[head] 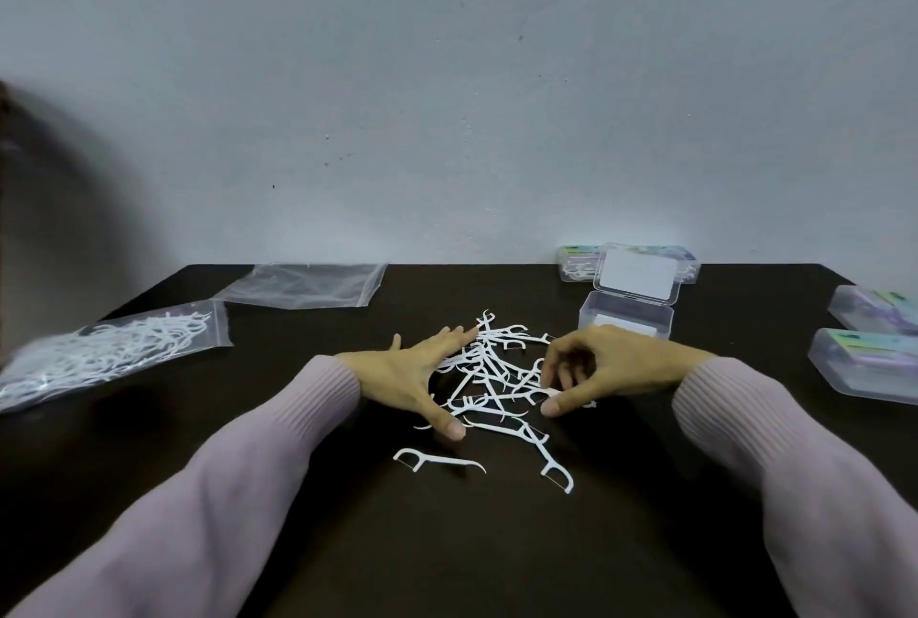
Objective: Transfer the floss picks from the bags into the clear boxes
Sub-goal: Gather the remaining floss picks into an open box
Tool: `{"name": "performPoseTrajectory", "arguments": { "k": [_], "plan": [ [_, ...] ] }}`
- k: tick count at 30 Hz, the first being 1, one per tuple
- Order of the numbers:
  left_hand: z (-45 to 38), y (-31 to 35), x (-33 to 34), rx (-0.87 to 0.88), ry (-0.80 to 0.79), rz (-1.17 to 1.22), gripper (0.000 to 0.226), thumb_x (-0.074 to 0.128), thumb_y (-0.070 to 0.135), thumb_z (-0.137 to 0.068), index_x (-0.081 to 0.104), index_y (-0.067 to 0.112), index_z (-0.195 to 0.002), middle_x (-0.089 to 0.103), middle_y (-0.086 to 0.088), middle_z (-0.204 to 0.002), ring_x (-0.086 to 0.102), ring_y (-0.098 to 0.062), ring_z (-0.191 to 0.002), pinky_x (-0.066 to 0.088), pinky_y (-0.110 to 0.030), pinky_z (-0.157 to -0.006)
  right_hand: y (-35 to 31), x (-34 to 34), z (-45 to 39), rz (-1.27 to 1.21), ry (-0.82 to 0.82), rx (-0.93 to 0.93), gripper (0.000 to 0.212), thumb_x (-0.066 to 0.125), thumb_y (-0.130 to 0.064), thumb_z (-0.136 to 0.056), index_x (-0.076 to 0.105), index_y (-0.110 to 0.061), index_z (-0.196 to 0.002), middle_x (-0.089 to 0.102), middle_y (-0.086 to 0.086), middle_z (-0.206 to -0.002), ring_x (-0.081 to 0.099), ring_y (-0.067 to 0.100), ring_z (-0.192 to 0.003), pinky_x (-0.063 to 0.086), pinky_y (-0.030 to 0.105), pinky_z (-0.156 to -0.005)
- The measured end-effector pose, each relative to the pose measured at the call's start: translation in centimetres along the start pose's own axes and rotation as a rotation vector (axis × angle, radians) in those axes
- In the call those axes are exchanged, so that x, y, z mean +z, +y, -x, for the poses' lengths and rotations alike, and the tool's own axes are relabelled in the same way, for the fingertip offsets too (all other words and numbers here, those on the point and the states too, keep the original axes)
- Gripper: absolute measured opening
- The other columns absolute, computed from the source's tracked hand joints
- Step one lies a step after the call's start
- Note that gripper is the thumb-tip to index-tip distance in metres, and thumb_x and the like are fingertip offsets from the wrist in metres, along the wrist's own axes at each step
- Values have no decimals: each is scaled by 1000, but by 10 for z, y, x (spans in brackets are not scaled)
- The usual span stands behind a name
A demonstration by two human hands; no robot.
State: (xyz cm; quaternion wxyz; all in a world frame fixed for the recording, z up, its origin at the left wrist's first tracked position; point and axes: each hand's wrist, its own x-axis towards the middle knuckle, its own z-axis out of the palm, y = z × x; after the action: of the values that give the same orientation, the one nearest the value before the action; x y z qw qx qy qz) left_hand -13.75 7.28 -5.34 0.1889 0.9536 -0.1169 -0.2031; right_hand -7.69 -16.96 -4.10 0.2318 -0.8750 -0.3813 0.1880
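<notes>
A loose heap of white floss picks (489, 376) lies on the dark table (497, 543) between my hands. My left hand (415, 381) rests flat and spread against the heap's left side, thumb touching the nearest picks. My right hand (593, 369) is curled on the heap's right side, thumb and fingers pinching a floss pick (549, 391). Two single picks (437, 461) lie closer to me. Behind my right hand stands an open clear box (626, 319) with its lid up. A bag full of floss picks (107, 351) lies at the left.
An empty clear bag (310, 284) lies at the back left. Closed clear boxes stand behind the open one (576, 262) and two more at the right edge (867, 366). A pale wall rises behind the table.
</notes>
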Motion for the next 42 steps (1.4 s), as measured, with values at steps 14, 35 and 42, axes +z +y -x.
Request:
{"name": "performPoseTrajectory", "arguments": {
  "k": [14,35,42],
  "plan": [
    [-5,-4,0,-1,124,73,101,79,46,-67,19,35,-147,12,10,-155,8,-13,-143,2,-45,-119,-11,4,-1,93,-53,9,30,78,-29,-73,59,-22,-95,60,-7,-80,53,-2,-59,40,9,-60],
    [-10,-4,1,96,417,206,43,83,27,-68,70,19,-108,64,7,-90,56,-1,-75,46,-11,-69,-10,11,-12,342,140,46,64,68,-41,-80,41,-21,-134,51,-4,-127,48,10,-116,41,35,-101],
    [-12,7,8,146,527,152,26,79,15,-74,74,17,-99,69,3,-81,59,2,-66,48,-10,-68,-14,15,-11,426,270,-19,21,66,-32,-82,66,-23,-101,65,-9,-94,59,8,-89,50,28,-80]
  ]
}}
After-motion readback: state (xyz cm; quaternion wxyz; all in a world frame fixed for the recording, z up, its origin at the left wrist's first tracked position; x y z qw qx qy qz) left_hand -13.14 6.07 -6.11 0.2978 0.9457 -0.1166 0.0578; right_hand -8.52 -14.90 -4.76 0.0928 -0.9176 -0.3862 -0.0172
